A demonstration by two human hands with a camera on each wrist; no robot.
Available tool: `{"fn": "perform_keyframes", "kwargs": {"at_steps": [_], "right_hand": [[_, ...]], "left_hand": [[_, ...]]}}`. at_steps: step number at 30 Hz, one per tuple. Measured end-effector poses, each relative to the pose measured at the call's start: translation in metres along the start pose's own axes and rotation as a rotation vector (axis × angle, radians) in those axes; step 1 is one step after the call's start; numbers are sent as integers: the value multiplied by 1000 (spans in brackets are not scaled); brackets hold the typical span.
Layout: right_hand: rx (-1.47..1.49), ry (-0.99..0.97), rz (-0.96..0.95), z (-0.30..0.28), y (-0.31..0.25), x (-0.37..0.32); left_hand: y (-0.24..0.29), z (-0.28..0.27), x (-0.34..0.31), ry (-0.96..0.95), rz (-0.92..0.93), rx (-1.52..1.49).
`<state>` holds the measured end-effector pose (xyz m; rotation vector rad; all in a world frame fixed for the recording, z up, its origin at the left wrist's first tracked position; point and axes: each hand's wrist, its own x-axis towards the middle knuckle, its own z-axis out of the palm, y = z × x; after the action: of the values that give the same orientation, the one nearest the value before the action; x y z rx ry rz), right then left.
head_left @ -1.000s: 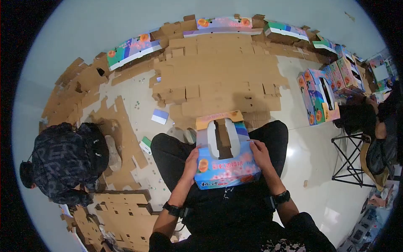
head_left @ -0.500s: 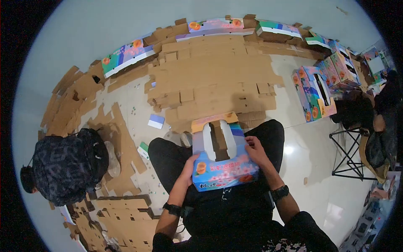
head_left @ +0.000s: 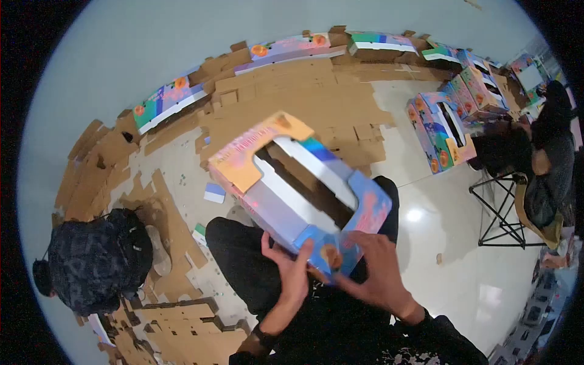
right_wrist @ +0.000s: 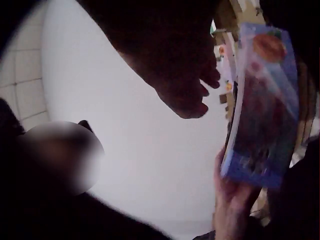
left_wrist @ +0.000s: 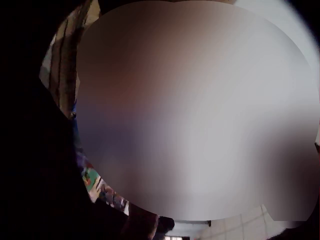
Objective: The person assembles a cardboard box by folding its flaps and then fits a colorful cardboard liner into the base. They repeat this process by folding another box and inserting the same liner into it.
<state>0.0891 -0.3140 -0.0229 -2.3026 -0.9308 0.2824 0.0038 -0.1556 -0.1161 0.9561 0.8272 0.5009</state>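
Observation:
A printed cardboard carton [head_left: 292, 213] with peach pictures and a long handle opening is tilted over the person's lap, its orange end pointing to the far left. The left hand [head_left: 287, 271] holds it at the near end, thumb up against the blue panel and fingers along the side. In the right wrist view the same hand [right_wrist: 235, 197] grips the carton [right_wrist: 265, 110] from below. The right hand [head_left: 380, 271], motion-blurred, is by the near right end, fingers spread. From the right wrist, its dark fingers [right_wrist: 192, 100] appear apart from the carton. The left wrist view is mostly blurred.
Flattened cardboard [head_left: 292, 91] covers the floor ahead. Similar cartons [head_left: 441, 131] stand at right, beside a seated person and a folding stool [head_left: 502, 210]. At left are a dark backpack [head_left: 100, 261] and a shoe [head_left: 159, 249]. Printed cartons [head_left: 170, 103] line the wall.
The carton has been lifted off the lap and turned so its far end swings left. The right hand has shifted from the carton's side to its near end. The head view has shifted slightly.

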Motion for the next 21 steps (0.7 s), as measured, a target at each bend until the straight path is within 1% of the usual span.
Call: {"fn": "perform_keyframes", "kwargs": {"at_steps": [1,3,4,7,8,9,11,12,15,16,17,18,19,20,21], "right_hand": [[-44,-65,34,-6,-12,-1],[-218,2,104,-3,-2,-2],[-300,34,134,2,5,0],[-271,231,132,-11,43,6],[-213,194,149,-20,49,5],[-218,177,159,-20,58,1],[-230,141,179,-9,83,-15],[-174,193,184,-6,96,-20],[158,353,344,9,147,-35],[-29,389,255,3,170,-37],[9,450,262,-3,196,-34],[20,458,315,-18,216,-27],[-101,506,272,-35,244,-19],[-101,573,264,-53,279,-12],[-188,519,181,-86,306,2]], "left_hand": [[-2,19,-2,-18,70,27],[-30,48,1,-57,204,111],[-34,60,-1,-109,237,103],[-34,84,-10,-317,227,135],[-41,89,-11,-360,191,136],[-49,93,-13,-369,182,158],[-67,104,-17,-387,164,201],[-84,105,-12,-400,171,239],[-106,88,10,-628,224,457],[-104,75,17,-660,67,427],[-85,64,25,-684,-5,434],[-85,43,36,-682,-12,316],[-83,24,49,-682,-12,199],[-66,6,57,-620,43,265],[-48,-15,64,-552,93,331]]}}
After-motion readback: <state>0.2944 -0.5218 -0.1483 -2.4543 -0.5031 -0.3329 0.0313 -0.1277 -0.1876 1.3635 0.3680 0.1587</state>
